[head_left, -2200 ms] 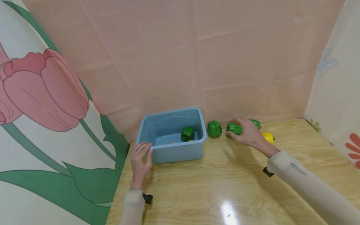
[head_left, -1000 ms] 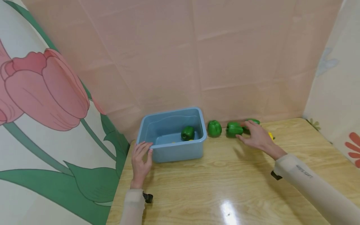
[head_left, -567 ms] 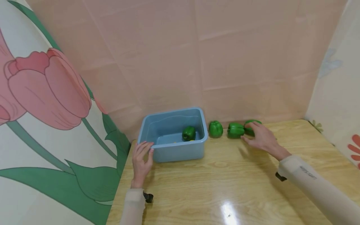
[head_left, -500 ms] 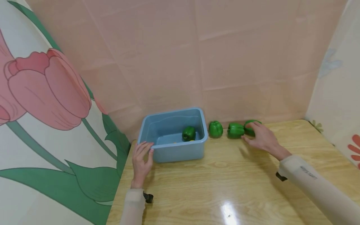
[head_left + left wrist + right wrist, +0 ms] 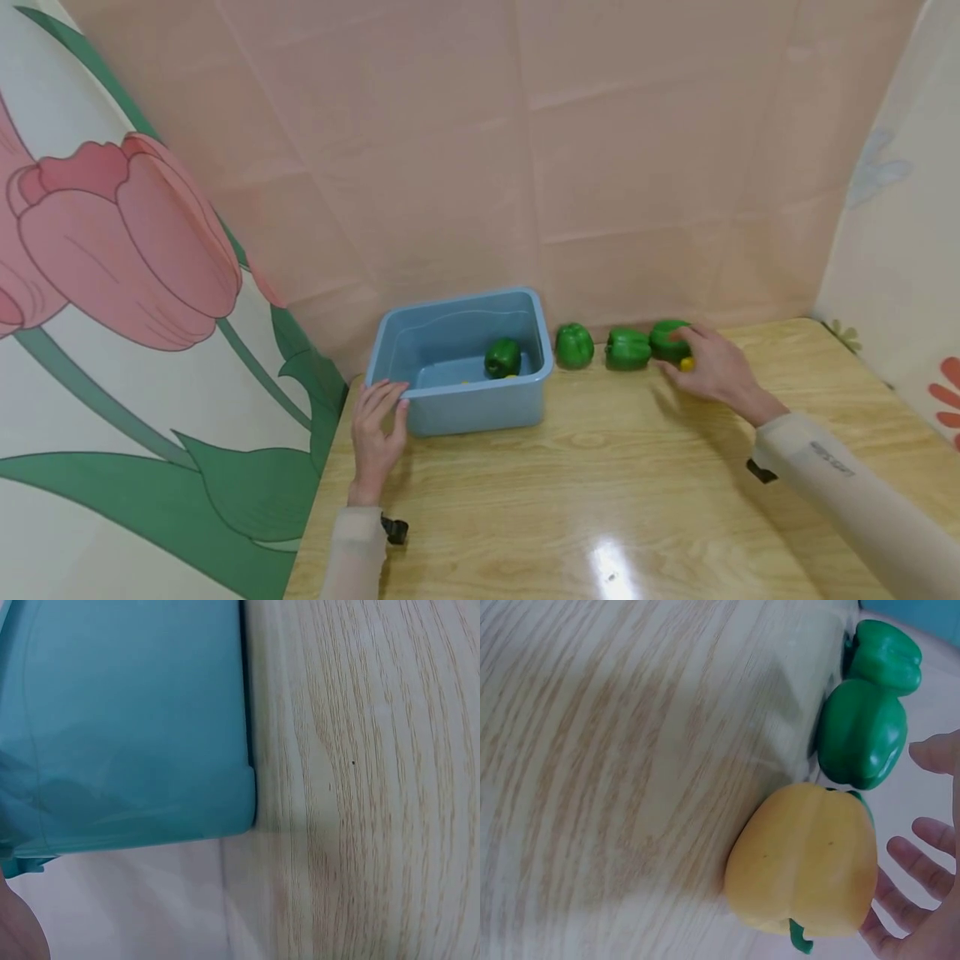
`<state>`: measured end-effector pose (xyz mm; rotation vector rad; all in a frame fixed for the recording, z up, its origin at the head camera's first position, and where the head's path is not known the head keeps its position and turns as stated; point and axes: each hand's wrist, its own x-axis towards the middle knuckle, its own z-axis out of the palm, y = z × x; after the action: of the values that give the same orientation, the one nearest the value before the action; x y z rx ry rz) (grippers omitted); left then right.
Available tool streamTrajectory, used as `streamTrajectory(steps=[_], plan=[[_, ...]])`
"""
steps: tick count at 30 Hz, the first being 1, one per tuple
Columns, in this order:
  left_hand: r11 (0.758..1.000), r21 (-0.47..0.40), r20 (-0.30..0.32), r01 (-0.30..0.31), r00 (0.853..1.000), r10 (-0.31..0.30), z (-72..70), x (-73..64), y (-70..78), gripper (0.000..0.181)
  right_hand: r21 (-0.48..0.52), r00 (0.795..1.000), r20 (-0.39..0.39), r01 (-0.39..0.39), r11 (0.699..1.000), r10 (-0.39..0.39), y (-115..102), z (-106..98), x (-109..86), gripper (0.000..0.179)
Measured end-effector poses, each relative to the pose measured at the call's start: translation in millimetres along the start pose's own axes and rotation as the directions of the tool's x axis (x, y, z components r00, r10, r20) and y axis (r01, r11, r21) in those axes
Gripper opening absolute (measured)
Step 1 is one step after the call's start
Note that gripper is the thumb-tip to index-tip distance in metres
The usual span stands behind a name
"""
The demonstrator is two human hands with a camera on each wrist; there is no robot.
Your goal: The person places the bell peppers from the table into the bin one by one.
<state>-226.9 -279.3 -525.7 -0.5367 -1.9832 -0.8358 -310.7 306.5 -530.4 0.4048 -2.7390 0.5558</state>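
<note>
My left hand (image 5: pixel 377 433) holds the near left corner of a blue plastic bin (image 5: pixel 476 410), fingers over the rim and thumb against the outer wall. A green bell pepper (image 5: pixel 502 358) lies inside, with bits of yellow showing near it. My right hand (image 5: pixel 712 364) is at a yellow bell pepper (image 5: pixel 802 859), fingers spread beside it and not closed round it; contact is unclear. In the head view the hand hides most of this pepper. Left of it, a green pepper (image 5: pixel 670 340), another green pepper (image 5: pixel 628 349) and a third green pepper (image 5: pixel 574 346) form a row.
The wood-grain table (image 5: pixel 555 500) runs under everything. A pink cloth (image 5: pixel 645 167) hangs right behind the bin and the pepper row. A wall with a painted tulip (image 5: pixel 165 242) borders the left side, and a pale wall (image 5: pixel 900 250) the right.
My right hand has moved rightward along the row, from the middle green pepper past the rightmost green one to the yellow pepper. My left hand and the bin stay in place.
</note>
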Motion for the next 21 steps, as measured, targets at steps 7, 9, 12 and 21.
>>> streamTrajectory(steps=[7, 9, 12, 21], plan=[[1.0, 0.007, 0.001, 0.004, 1.0, -0.004, 0.2, 0.4, 0.9, 0.032, -0.024, 1.0, -0.029, 0.01, 1.0, -0.01, 7, 2, -1.2, 0.056], [1.0, 0.008, -0.001, 0.003, 1.0, -0.003, 0.3, 0.5, 0.9, 0.031, -0.025, 0.999, -0.034, 0.015, 1.0, -0.016, 8, 2, -1.9, 0.055], [1.0, 0.006, -0.002, 0.002, 1.0, -0.002, 0.4, 0.6, 0.8, 0.03, -0.032, 0.999, -0.043, 0.023, 0.999, -0.025, 10, 2, -3.2, 0.053], [1.0, 0.006, 0.001, 0.001, 1.0, -0.001, 0.3, 0.4, 0.5, 0.031, -0.043, 0.998, -0.048, 0.027, 0.999, -0.029, 20, 6, -5.7, 0.054]])
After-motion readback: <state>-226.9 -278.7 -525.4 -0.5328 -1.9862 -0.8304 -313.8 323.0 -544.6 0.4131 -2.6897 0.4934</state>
